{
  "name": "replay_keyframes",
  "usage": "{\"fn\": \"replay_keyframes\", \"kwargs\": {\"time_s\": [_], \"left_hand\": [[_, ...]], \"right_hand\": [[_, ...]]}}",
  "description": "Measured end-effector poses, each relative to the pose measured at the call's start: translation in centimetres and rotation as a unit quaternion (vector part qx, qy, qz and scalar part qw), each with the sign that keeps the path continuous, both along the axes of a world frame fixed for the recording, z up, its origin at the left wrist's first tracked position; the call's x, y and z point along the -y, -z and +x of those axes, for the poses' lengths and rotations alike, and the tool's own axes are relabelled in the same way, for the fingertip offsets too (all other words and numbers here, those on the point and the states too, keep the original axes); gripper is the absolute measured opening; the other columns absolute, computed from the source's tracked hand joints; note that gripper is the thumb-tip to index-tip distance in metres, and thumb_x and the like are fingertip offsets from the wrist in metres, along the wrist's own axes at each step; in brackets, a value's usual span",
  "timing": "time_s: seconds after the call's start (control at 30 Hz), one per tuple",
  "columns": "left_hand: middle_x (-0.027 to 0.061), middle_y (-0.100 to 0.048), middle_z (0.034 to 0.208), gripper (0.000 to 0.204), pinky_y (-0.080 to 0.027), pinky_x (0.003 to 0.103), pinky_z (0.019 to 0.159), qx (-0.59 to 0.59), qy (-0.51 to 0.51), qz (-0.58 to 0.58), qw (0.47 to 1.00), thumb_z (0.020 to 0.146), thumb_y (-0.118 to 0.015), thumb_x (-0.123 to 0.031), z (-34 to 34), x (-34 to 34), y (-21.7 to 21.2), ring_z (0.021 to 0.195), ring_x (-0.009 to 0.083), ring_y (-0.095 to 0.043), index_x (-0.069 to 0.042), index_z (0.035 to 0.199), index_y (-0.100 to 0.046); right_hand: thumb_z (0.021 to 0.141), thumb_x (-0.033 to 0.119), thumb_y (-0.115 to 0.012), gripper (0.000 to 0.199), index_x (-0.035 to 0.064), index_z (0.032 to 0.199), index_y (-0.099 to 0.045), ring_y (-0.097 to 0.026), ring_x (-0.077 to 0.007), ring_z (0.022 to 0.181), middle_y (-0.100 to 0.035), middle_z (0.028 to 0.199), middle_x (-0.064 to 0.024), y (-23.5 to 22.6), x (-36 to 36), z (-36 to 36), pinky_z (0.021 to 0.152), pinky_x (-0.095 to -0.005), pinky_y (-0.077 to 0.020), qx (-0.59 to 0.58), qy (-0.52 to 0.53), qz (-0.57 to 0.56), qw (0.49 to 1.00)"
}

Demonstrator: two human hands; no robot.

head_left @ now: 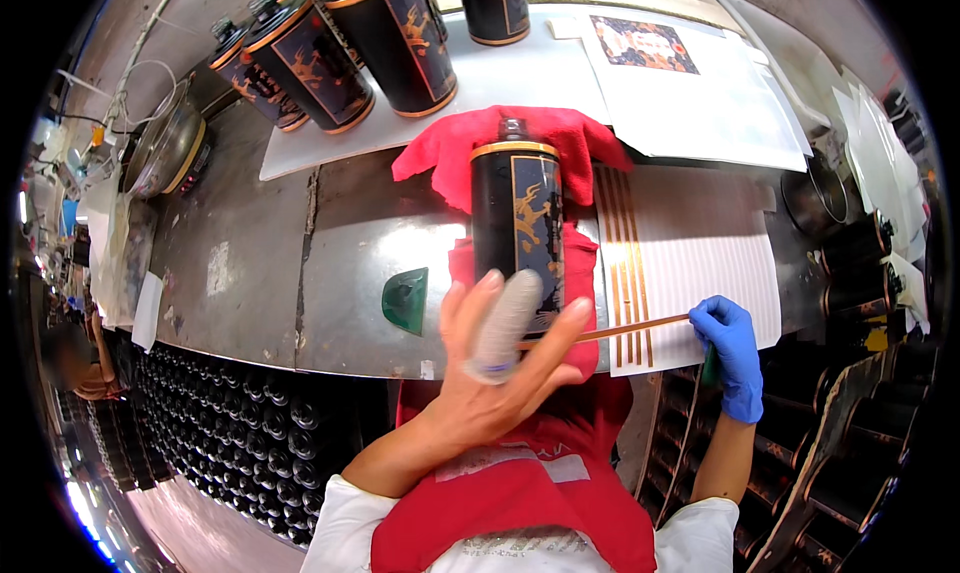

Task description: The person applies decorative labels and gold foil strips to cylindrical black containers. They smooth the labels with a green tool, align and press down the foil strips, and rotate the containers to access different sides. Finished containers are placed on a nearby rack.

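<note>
A black bottle [490, 208] with a gold band and a gold-figured label lies on a red cloth [580, 148], its neck pointing away from me. My left hand [480, 383] is over its near end with the fingers spread, one wearing a pale finger cover; the palm side is hidden. From the bottle's base a thin gold-brown strip [640, 327] runs rightward. Its far end is pinched by my blue-gloved right hand [730, 358]. Something dark green [711, 365] shows at that hand's palm, mostly hidden.
A white ribbed sheet [710, 243] bears several gold strips [630, 263]. Left of the bottle lies a green scraper-like piece [405, 301]. Similar bottles [390, 48] stand at the back left, near a metal pan [165, 148]. Printed paper [645, 45] lies at the back right. Racked bottles [240, 413] fill the lower left.
</note>
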State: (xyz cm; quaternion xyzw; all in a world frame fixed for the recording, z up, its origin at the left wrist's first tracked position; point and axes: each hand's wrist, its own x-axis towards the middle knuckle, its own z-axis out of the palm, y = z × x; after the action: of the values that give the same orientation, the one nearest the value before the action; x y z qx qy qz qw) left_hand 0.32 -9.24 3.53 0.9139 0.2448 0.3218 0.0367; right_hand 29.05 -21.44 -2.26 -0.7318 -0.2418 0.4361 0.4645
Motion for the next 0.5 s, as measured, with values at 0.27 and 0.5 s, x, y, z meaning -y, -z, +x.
{"fn": "replay_keyframes", "kwargs": {"time_s": [0.27,0.5], "left_hand": [[0.0355,-0.015,0.142,0.118,-0.031,0.045,0.103,0.058,0.027,-0.473,0.879,0.062,-0.082,-0.037,-3.5,-2.7,5.4,0.129,0.0483,-0.027,0.004,0.143,-0.005],[0.0322,-0.019,0.143,0.123,-0.025,0.046,0.106,-0.009,-0.008,-0.249,0.968,0.053,-0.086,-0.042,-2.6,-2.5,2.6,0.132,0.0430,-0.028,0.005,0.142,-0.014]], "right_hand": [[0.078,0.008,-0.069,0.009,0.0021,0.078,-0.062,-0.049,-0.0031,0.061,-0.057,0.068,0.0026,-1.3,-1.2,-3.9,0.055,-0.0180,-0.0385,-0.037,-0.031,0.003,0.999],[0.078,0.008,-0.069,0.008,0.0021,0.078,-0.063,-0.049,-0.0024,0.060,-0.057,0.067,0.0027,-2.0,-2.1,-5.3,0.055,-0.0176,-0.0388,-0.034,-0.021,0.002,0.999]]}}
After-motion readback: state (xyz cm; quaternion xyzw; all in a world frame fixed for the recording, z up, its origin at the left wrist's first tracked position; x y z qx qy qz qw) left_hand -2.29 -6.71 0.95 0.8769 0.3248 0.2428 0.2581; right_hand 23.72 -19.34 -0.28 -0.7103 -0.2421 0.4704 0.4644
